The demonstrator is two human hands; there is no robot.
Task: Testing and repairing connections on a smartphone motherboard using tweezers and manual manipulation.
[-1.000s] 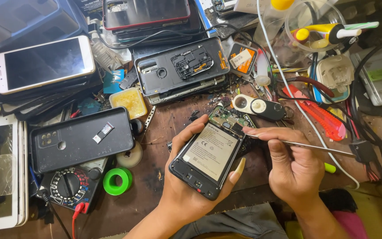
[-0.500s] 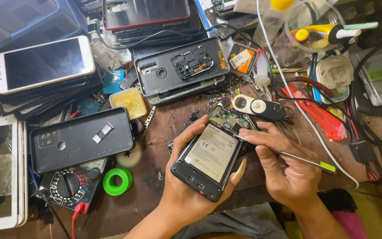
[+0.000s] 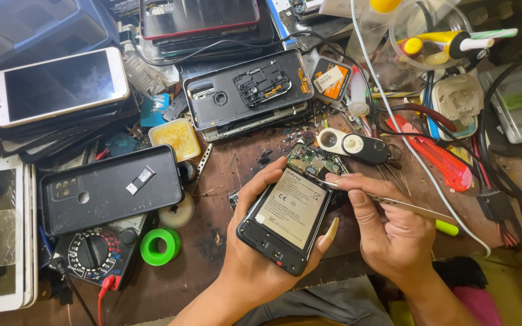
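The left hand (image 3: 255, 265) cradles an opened smartphone (image 3: 291, 214) from below, back cover off, its fingers wrapped around both long edges; the phone sits tilted above the near edge of the wooden desk (image 3: 225, 175). Inside its black frame lie a pale battery (image 3: 293, 208), filling most of the body, and a green circuit board (image 3: 312, 162) at the top end. The right hand (image 3: 394, 235) pinches metal tweezers (image 3: 388, 202) between thumb and forefinger, fingers closed narrow on the shaft, the tip touching the phone where battery meets board.

Farther back on the desk, a detached phone housing (image 3: 246, 90) lies face up, holding a loose black inner cover plate (image 3: 258, 81). A small square tub (image 3: 176, 137) beside it holds yellow paste. A clear plastic cup (image 3: 430, 33) at the back right contains yellow-handled tools. To the left, a black phone back cover (image 3: 107, 190) carries a small SIM tray (image 3: 139, 179) on top, with a green tape roll (image 3: 159, 246) and a multimeter (image 3: 95, 253) just below it.
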